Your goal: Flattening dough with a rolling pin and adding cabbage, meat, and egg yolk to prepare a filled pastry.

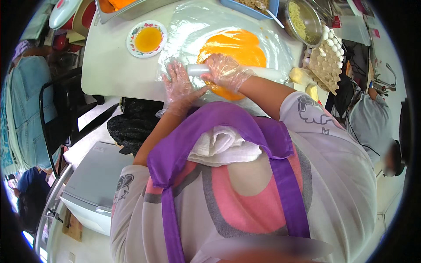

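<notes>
Orange dough (pixel 236 49) lies flattened on the table under clear plastic sheeting (pixel 184 36). A white rolling pin (pixel 197 69) crosses it from side to side. My right hand (pixel 225 70), in a clear disposable glove, is closed around the pin near its left end. Part of the dough is hidden beneath that hand and the pin. My left hand (pixel 177 82), gloved the same way, rests palm down on the sheeting just left of the pin, fingers apart and holding nothing. Beyond it stands a flower-rimmed plate (pixel 131 41) of yellow-orange liquid.
Along the far edge are a metal tray (pixel 131 13) with orange dough, a blue container (pixel 245 11) of brown filling with a spoon, and a steel bowl (pixel 318 19) of pale shreds. An egg carton (pixel 324 64) sits right. A black chair (pixel 49 98) stands left; other people are nearby.
</notes>
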A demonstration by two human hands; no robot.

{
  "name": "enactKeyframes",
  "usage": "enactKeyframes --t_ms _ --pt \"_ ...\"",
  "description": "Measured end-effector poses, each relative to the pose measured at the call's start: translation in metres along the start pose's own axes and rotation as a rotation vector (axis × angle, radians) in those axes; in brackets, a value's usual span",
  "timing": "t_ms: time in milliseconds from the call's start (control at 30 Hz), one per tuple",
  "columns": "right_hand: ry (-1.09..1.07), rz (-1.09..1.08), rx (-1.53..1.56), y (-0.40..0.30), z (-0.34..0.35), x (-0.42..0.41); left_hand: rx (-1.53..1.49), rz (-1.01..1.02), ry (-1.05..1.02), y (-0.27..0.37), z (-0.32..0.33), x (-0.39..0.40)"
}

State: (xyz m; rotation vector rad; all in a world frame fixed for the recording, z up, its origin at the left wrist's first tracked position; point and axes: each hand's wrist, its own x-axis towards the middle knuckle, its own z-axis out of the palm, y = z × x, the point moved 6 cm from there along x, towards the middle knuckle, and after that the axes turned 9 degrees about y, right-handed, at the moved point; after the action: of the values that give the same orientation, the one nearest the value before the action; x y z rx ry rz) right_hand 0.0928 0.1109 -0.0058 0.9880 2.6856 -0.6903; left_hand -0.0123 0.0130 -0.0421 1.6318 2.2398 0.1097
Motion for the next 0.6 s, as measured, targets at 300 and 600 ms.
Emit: enactKeyframes --t_ms 300,600 --pt "0.093 0.050 -0.099 0.014 -0.007 0.024 -0.036 -0.005 -0.150 0.002 -0.005 0.003" --pt "0.166 0.208 -0.160 0.025 -0.026 0.043 -0.075 0.013 -0.089 -0.003 0.004 0.001"
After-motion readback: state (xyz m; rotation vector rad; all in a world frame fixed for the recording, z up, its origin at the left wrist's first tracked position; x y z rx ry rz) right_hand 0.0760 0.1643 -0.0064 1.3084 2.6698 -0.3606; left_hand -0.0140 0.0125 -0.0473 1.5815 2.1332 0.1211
